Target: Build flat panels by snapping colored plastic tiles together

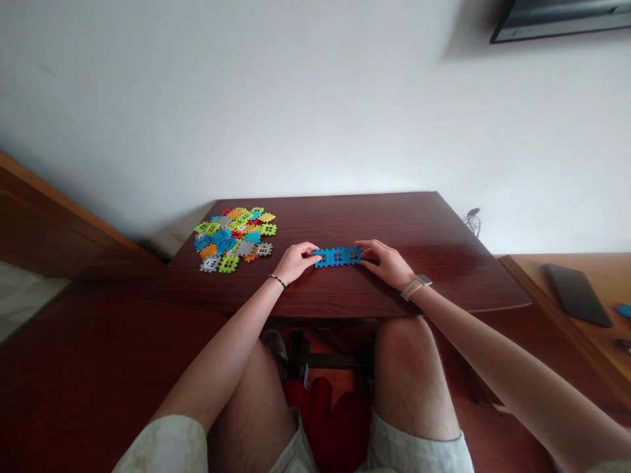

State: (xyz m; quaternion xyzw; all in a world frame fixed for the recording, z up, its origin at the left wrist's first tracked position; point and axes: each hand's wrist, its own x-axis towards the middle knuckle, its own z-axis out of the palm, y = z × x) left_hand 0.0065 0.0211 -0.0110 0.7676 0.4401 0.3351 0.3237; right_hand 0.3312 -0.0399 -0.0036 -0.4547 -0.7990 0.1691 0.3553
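A row of three blue interlocking window tiles [338,257] lies on the dark wooden table in front of me, joined edge to edge. My left hand [296,260] pinches the left end tile between thumb and fingers. At the other end, my right hand [387,261] grips the right tile, thumb at the near edge and fingers at the far edge. To the left of my left hand is a loose pile of similar tiles [227,244] in blue, green, orange, yellow, grey and red, several with window cut-outs.
The table [394,220] stands against a white wall. On a lower wooden surface to the right lies a dark flat device [578,294]. A cable [473,220] hangs beside the table's right edge. A screen [562,20] is mounted high on the wall.
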